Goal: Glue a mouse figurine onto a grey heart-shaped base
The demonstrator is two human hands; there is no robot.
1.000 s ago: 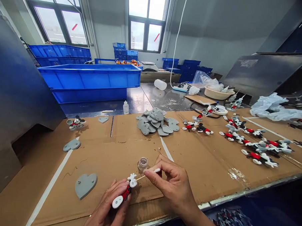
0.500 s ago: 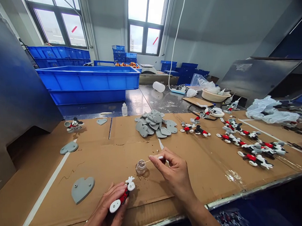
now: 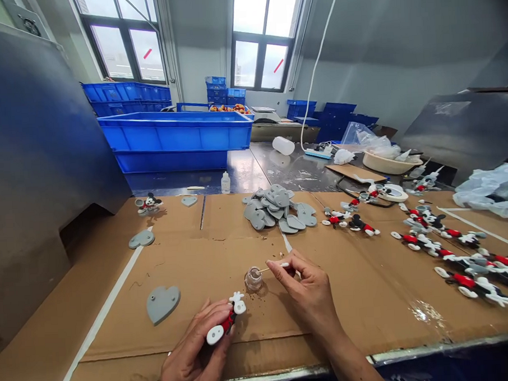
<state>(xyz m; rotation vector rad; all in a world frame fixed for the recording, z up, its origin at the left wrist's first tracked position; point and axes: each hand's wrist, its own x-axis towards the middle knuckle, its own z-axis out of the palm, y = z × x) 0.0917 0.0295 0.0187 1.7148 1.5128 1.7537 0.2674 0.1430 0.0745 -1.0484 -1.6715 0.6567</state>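
Observation:
My left hand [image 3: 193, 350] is closed around a small mouse figurine [image 3: 228, 322] in red, black and white, the round soles of its white feet turned up toward me. Between thumb and fingers of my right hand [image 3: 311, 292] is a thin wooden-stick cotton swab [image 3: 265, 269], a white tip showing near the fingers. Its far end dips into a small clear glass jar [image 3: 253, 281] standing on the cardboard. Dark specks lie around the jar. Left of my left hand lies a grey heart-shaped base [image 3: 163, 305] with two small pegs.
Beyond the jar is a heap of grey heart bases [image 3: 275, 206]. Several mouse figurines [image 3: 464, 282] lie to the right. One figurine [image 3: 149, 203] stands at far left, near another heart base [image 3: 141, 238]. A dropper bottle [image 3: 225, 183] and blue crates [image 3: 175, 132] stand behind.
The view has swung left, so everything appears farther right. Both hands keep their holds, and the swab's end stays in the jar.

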